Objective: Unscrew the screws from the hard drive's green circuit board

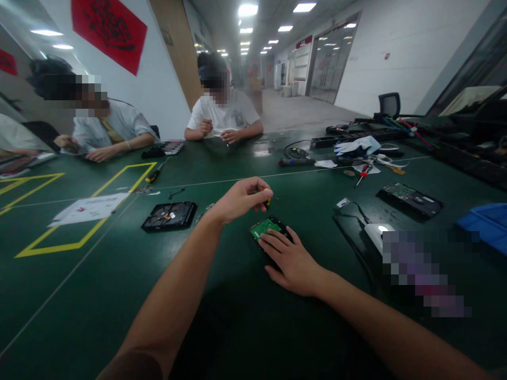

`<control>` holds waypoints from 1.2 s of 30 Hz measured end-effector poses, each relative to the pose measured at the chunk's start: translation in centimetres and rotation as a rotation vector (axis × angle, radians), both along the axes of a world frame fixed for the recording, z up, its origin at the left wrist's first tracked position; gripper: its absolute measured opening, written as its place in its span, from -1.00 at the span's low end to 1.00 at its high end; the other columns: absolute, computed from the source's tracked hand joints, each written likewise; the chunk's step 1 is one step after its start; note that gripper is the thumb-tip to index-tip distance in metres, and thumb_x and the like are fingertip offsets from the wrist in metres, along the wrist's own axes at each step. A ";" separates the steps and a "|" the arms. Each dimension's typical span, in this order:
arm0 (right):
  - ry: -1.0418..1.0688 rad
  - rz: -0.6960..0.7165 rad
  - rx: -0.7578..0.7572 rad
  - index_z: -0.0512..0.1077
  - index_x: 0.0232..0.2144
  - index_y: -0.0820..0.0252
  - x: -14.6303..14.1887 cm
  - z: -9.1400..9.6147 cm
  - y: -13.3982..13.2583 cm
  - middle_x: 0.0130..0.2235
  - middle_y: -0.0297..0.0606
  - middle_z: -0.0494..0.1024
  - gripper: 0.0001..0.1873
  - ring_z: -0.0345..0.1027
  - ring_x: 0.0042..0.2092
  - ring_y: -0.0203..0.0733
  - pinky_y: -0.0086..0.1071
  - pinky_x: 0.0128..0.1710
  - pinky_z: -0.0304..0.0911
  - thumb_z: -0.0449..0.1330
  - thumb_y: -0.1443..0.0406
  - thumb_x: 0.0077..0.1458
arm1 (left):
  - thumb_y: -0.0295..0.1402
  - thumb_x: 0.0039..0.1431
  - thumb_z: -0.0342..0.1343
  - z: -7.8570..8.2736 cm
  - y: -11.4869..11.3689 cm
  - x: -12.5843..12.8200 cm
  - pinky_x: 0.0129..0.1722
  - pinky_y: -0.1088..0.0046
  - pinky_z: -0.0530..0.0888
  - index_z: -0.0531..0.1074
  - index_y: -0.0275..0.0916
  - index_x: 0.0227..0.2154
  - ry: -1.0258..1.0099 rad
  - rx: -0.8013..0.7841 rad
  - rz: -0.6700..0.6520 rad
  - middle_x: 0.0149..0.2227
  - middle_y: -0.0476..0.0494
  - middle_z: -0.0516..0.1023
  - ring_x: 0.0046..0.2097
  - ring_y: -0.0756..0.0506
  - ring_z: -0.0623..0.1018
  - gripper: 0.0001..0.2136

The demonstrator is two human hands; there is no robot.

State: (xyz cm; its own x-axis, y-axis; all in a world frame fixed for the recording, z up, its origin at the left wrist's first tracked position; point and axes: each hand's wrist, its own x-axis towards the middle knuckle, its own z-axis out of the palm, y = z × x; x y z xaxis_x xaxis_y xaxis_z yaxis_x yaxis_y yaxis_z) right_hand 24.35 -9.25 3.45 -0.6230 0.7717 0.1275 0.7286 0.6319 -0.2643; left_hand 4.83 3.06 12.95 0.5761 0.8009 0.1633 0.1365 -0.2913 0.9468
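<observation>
A small hard drive with a green circuit board [264,227] facing up lies on the dark green table [237,316] in front of me. My right hand [292,261] rests on its near edge, fingers spread flat over it. My left hand [242,199] hovers just above the drive, fingers curled round a screwdriver with a yellow and black handle [268,199] that points down at the board.
An opened black hard drive [169,215] lies to the left, beside a paper sheet [90,207] inside yellow floor-tape lines. Another drive [410,199] and a blue bin [486,222] sit at the right. Two people sit across the table; tools and cables lie at the far right.
</observation>
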 end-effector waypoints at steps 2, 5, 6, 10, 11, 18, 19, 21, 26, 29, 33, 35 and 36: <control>-0.004 0.000 0.000 0.13 0.44 0.07 0.0 0.1 0.0 0.46 -0.11 0.16 -0.34 -0.11 0.49 0.10 0.21 0.45 -0.38 0.04 0.07 0.39 | -0.22 0.25 0.26 0.1 -0.2 0.1 -0.40 0.45 0.49 0.43 -0.27 -0.21 0.001 -0.056 0.006 -0.26 -0.16 0.59 -0.40 0.00 0.57 -0.77; -0.009 -0.002 0.001 0.14 0.44 0.07 0.0 0.1 0.0 0.46 -0.11 0.16 -0.34 -0.13 0.49 0.10 0.21 0.46 -0.37 0.04 0.07 0.39 | -0.23 0.24 0.27 0.1 -0.3 0.2 -0.42 0.47 0.47 0.42 -0.25 -0.17 -0.023 -0.093 -0.019 -0.25 -0.14 0.59 -0.43 0.02 0.54 -0.76; -0.009 -0.003 0.001 0.14 0.44 0.06 0.0 0.0 0.0 0.46 -0.11 0.17 -0.35 -0.13 0.49 0.10 0.21 0.46 -0.37 0.05 0.07 0.39 | -0.22 0.25 0.26 0.1 -0.2 0.1 -0.42 0.48 0.46 0.44 -0.25 -0.14 -0.022 -0.090 -0.027 -0.25 -0.12 0.58 -0.44 0.03 0.53 -0.75; -0.007 -0.006 -0.002 0.14 0.44 0.06 0.0 -0.1 0.0 0.46 -0.11 0.16 -0.34 -0.12 0.49 0.10 0.20 0.46 -0.38 0.06 0.07 0.38 | -0.15 0.37 0.11 -0.2 0.2 -0.1 -0.37 0.46 0.47 0.54 -0.27 -0.02 -0.015 -0.126 -0.020 -0.29 -0.12 0.57 -0.41 0.01 0.53 -0.69; -0.008 -0.006 -0.002 0.14 0.44 0.06 0.0 -0.1 0.0 0.46 -0.11 0.17 -0.34 -0.12 0.49 0.10 0.20 0.46 -0.38 0.06 0.07 0.38 | -0.15 0.40 0.08 -0.2 0.3 -0.1 -0.34 0.44 0.48 0.55 -0.28 -0.02 -0.030 -0.153 -0.016 -0.30 -0.14 0.57 -0.40 0.00 0.54 -0.67; -0.009 -0.004 -0.011 0.14 0.44 0.06 0.0 0.1 0.0 0.46 -0.12 0.16 -0.35 -0.11 0.49 0.11 0.22 0.46 -0.37 0.03 0.05 0.40 | -0.17 0.41 0.08 -0.5 0.5 0.1 -0.38 0.47 0.47 0.54 -0.28 -0.09 -0.062 -0.180 0.078 -0.41 -0.15 0.58 -0.40 -0.04 0.59 -0.72; -0.010 -0.003 -0.011 0.14 0.44 0.06 0.0 0.1 0.0 0.46 -0.12 0.16 -0.35 -0.11 0.49 0.11 0.22 0.46 -0.37 0.04 0.05 0.39 | -0.17 0.42 0.08 -0.5 0.5 0.2 -0.38 0.47 0.47 0.53 -0.28 -0.10 -0.060 -0.177 0.095 -0.41 -0.15 0.58 -0.40 -0.04 0.61 -0.72; -0.008 -0.002 -0.010 0.14 0.44 0.06 -0.1 0.1 0.0 0.46 -0.12 0.17 -0.35 -0.10 0.49 0.10 0.22 0.46 -0.38 0.04 0.06 0.39 | -0.17 0.42 0.09 -0.6 0.4 0.4 -0.38 0.48 0.49 0.51 -0.27 -0.13 -0.070 -0.182 0.110 -0.39 -0.15 0.59 -0.39 -0.04 0.63 -0.74; -0.007 0.000 -0.009 0.13 0.44 0.07 0.0 0.0 0.0 0.45 -0.11 0.18 -0.33 -0.11 0.49 0.10 0.21 0.46 -0.39 0.06 0.07 0.38 | -0.19 0.41 0.13 -0.6 0.0 1.0 -0.36 0.47 0.54 0.42 -0.28 -0.19 -0.098 -0.208 0.056 -0.25 -0.20 0.63 -0.36 -0.04 0.66 -0.78; -0.010 -0.001 -0.009 0.14 0.44 0.07 0.0 -0.1 0.0 0.46 -0.10 0.18 -0.34 -0.11 0.49 0.10 0.22 0.45 -0.39 0.06 0.06 0.38 | -0.21 0.41 0.14 -0.4 -0.3 1.2 -0.39 0.47 0.55 0.38 -0.29 -0.21 -0.087 -0.209 0.051 -0.18 -0.24 0.62 -0.37 -0.03 0.66 -0.78; -0.005 -0.006 0.008 0.15 0.43 0.06 -0.1 -0.2 0.0 0.46 -0.11 0.17 -0.35 -0.10 0.49 0.10 0.22 0.45 -0.39 0.06 0.07 0.39 | -0.20 0.38 0.18 -0.4 -0.1 1.0 -0.43 0.51 0.53 0.39 -0.30 -0.19 -0.098 -0.191 0.076 -0.18 -0.23 0.62 -0.40 -0.01 0.65 -0.77; -0.003 -0.007 0.012 0.16 0.43 0.06 -0.1 -0.2 0.0 0.45 -0.10 0.18 -0.35 -0.10 0.48 0.11 0.22 0.45 -0.37 0.07 0.08 0.38 | -0.20 0.37 0.20 -0.5 0.1 0.8 -0.44 0.52 0.52 0.41 -0.28 -0.12 -0.120 -0.188 0.100 -0.18 -0.21 0.62 -0.41 0.00 0.64 -0.76; -0.002 -0.007 0.013 0.17 0.43 0.07 -0.1 -0.2 0.0 0.45 -0.09 0.19 -0.35 -0.10 0.48 0.11 0.22 0.45 -0.37 0.07 0.08 0.37 | -0.20 0.36 0.21 -0.6 0.2 0.7 -0.44 0.53 0.51 0.42 -0.27 -0.09 -0.123 -0.183 0.109 -0.18 -0.20 0.62 -0.41 0.00 0.64 -0.76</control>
State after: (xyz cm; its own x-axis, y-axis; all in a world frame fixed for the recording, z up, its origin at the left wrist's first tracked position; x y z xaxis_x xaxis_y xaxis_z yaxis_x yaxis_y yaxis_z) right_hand 24.25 -9.28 3.21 -0.6179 0.7743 0.1367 0.7334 0.6302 -0.2547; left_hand 5.56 3.29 12.37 0.4693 0.8799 0.0737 0.0381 -0.1036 0.9939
